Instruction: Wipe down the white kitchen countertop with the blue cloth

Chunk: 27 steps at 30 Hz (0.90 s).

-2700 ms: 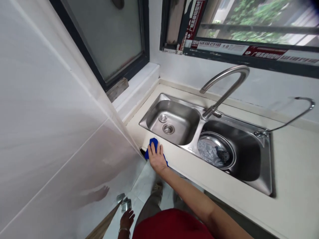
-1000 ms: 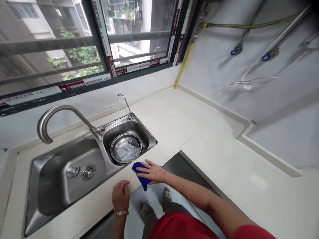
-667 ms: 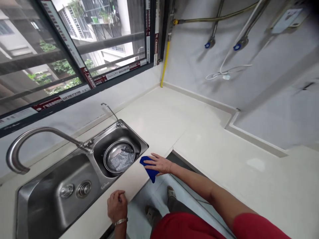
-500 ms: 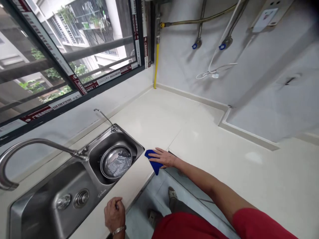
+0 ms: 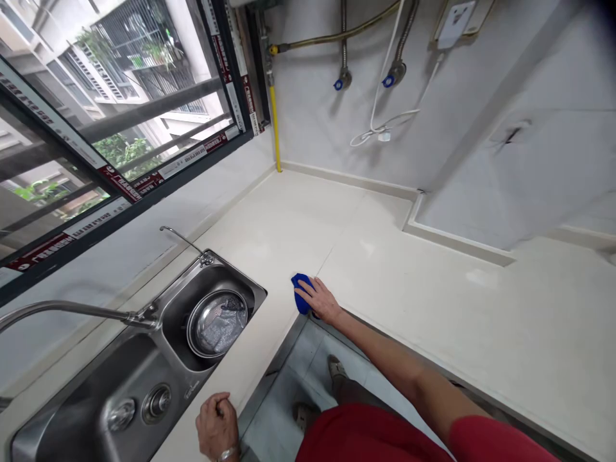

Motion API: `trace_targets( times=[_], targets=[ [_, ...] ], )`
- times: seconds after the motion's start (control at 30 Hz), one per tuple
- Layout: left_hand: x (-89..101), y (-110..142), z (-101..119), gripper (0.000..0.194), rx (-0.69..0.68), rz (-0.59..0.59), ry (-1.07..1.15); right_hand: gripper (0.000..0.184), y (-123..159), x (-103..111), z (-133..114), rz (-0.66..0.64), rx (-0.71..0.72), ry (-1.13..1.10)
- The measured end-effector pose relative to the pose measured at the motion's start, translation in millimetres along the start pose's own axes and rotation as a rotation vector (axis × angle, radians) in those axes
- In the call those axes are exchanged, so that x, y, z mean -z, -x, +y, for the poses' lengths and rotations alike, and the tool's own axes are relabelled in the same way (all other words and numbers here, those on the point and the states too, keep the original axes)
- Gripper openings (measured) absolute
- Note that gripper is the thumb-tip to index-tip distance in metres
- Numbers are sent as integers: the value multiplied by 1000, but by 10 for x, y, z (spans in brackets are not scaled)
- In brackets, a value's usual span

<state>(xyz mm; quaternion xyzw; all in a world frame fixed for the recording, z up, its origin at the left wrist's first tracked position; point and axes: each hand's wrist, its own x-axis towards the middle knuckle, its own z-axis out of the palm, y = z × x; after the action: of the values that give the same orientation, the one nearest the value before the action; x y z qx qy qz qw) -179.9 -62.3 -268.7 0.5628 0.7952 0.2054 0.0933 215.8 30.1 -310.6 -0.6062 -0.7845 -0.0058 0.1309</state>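
Note:
My right hand (image 5: 321, 299) lies flat with fingers spread on a blue cloth (image 5: 301, 288), pressing it onto the cream countertop (image 5: 385, 269) at the inner corner of the L-shaped front edge. My left hand (image 5: 216, 426) rests on the counter's front edge in front of the sink, fingers curled into a loose fist; a bracelet shows at the wrist. The double steel sink (image 5: 144, 359) lies left of the cloth, with a round metal strainer bowl (image 5: 216, 323) in its right basin.
A curved tap (image 5: 72, 310) and a thin second spout (image 5: 183, 238) stand behind the sink. A window runs along the back left. A yellow pipe (image 5: 276, 128), blue valves and a white cord hang on the far wall. Floor tiles and my feet show below.
My right hand slid the blue cloth rightward along the counter's front edge, from the far left corner past the sink to the inner corner. My left hand came up onto the counter edge.

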Motion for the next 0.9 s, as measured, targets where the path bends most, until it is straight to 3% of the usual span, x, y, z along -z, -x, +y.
trace_targets(
  times=[0.1, 0.27, 0.37, 0.57, 0.67, 0.9],
  targets=[
    [-54, -61, 65, 34, -72, -52, -25, 81, 18, -29, -84, 25, -168, 18],
    [-365, -275, 475, 56, -488, -35, 83, 85, 169, -41, -110, 32, -320, 29],
    [-560, -421, 853, 68, -534, -78, 121, 83, 394, -39, -79, 65, -364, 62],
    [-737, -607, 1449, 81, -579, -371, -72, 89, 1000, 45, -14, 117, -418, 108],
    [-819, -610, 1553, 83, -606, -399, -156, 93, 1335, 130, 14, 84, -491, 110],
    [-967, -543, 1480, 105, -745, -248, -251, 99, 2078, 332, 82, 39, -576, 179]
  ],
)
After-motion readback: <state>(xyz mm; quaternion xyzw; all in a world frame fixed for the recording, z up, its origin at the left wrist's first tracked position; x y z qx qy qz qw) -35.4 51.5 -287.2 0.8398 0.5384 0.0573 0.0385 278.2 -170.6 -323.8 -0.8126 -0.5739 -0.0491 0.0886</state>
